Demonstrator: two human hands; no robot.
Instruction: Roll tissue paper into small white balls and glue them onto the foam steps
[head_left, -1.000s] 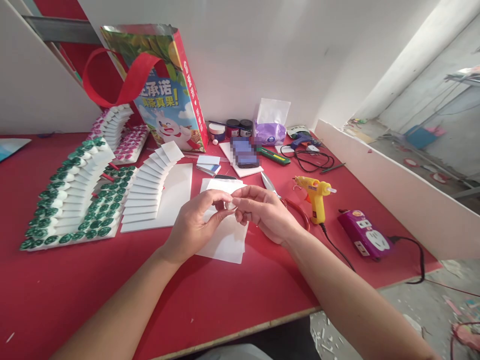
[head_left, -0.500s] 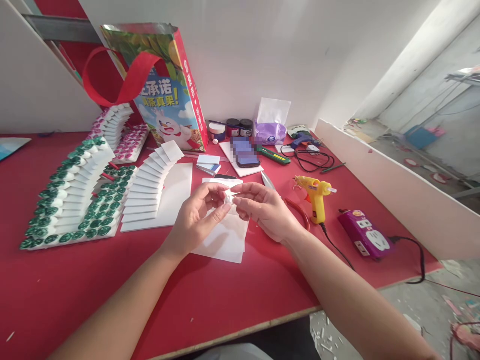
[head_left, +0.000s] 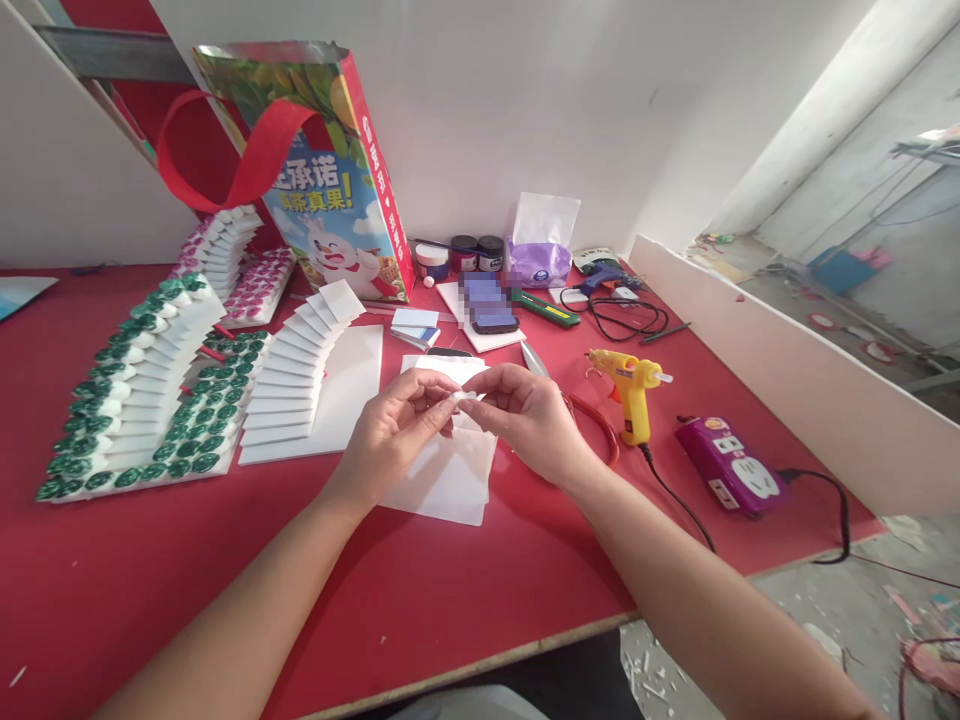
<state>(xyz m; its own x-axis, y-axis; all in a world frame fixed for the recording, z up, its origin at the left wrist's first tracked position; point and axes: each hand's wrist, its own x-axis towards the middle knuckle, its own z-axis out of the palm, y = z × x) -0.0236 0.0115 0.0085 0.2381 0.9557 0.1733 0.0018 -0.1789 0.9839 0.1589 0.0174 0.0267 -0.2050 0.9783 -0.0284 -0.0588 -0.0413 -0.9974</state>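
A small white piece [head_left: 463, 396], perhaps paper, is pinched between my two hands. My left hand [head_left: 401, 430] grips it from the left with thumb and fingertips, and my right hand [head_left: 529, 420] grips its other side. Below them white sheets [head_left: 442, 480] lie on the red table [head_left: 427, 600]. Left of my hands, a curved row of overlapping white cards [head_left: 289, 385] rests on a white board [head_left: 356, 385]. Farther left stands a similar stepped piece edged with green rosettes [head_left: 202, 400].
A yellow glue gun [head_left: 634, 390], red-handled scissors [head_left: 600, 425] and a purple power strip [head_left: 731, 465] lie on the right. Behind are a phone [head_left: 491, 303], a green cutter [head_left: 547, 308], jars [head_left: 465, 253], purple tissues [head_left: 540, 262] and a large bag [head_left: 341, 240].
The fingertips of both hands have shifted slightly around the white piece, which now looks flatter and less exposed. The view has moved a little.
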